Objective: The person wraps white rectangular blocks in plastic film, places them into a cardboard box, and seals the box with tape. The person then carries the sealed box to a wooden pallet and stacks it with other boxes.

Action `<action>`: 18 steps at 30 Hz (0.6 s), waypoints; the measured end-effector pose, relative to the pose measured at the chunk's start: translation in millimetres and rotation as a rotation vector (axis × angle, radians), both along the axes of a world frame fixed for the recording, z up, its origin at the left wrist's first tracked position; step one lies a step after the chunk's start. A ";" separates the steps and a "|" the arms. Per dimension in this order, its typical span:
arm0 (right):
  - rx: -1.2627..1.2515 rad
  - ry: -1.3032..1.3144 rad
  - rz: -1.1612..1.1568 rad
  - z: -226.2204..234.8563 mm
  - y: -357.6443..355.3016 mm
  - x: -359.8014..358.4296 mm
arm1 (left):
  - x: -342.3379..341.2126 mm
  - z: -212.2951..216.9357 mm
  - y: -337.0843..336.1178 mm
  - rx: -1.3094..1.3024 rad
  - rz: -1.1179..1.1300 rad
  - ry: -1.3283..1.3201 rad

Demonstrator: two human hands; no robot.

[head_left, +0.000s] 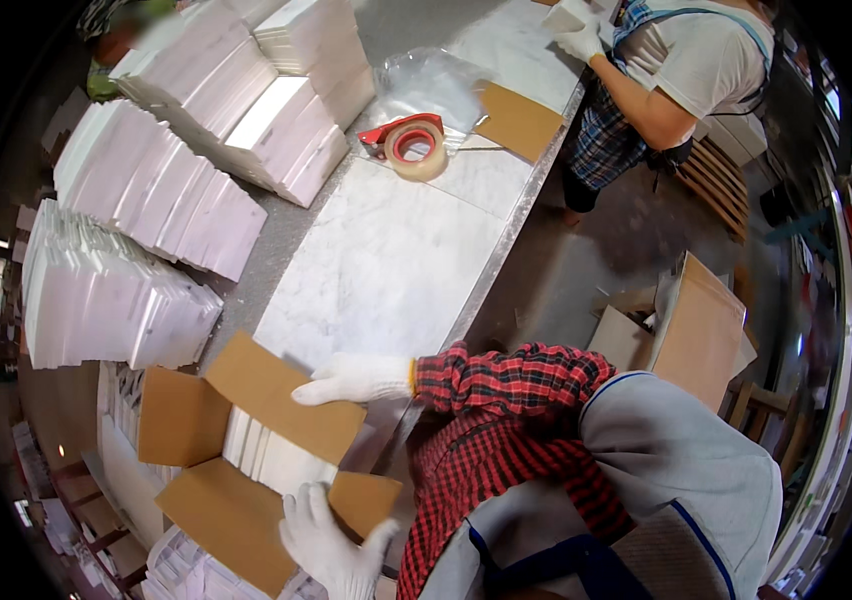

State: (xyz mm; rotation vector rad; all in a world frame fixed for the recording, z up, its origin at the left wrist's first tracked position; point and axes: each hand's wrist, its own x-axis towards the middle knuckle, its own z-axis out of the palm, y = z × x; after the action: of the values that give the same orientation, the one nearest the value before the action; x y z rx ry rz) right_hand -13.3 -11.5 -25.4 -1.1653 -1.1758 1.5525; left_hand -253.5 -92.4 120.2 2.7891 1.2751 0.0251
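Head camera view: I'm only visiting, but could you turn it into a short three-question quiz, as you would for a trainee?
1. Fill in the missing word: the wearer's right hand, in a white glove, touches a ____ of the carton.
2. True or false: the carton is closed.
3. Multiple choice: what colour is the tape dispenser on the table?
A) blue
B) red
C) green

Key:
1. Flap.
2. False: it stands open, with white slabs showing inside.
3. B, red.
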 end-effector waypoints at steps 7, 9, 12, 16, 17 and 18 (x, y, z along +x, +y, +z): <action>-0.082 -0.209 -0.130 45.2 -31.7 164.4 | -15.3 -83.4 -12.1 0.501 0.201 -0.095; 0.271 -0.765 -0.439 23.7 -56.0 260.9 | -11.3 -75.7 -11.3 0.360 0.310 -0.042; 0.402 -1.640 -0.497 -2.7 -95.0 373.4 | -11.7 -78.3 -16.8 0.355 0.348 -0.033; 0.237 -1.899 -0.260 -27.7 -108.1 453.3 | -11.4 -76.4 -16.7 0.328 0.371 -0.020; 0.230 -1.881 -0.203 -24.4 -102.3 457.0 | -9.7 -76.4 -19.2 0.323 0.378 -0.023; 0.146 -1.926 -0.144 -23.4 -96.2 461.5 | 0.5 -72.3 -17.5 0.362 0.370 -0.026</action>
State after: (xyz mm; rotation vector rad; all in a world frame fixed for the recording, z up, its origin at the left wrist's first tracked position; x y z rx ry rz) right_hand 448.2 -107.7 -48.8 -2.5622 -2.0587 -0.2813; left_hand -253.0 -109.9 47.9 2.7610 1.9324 0.3439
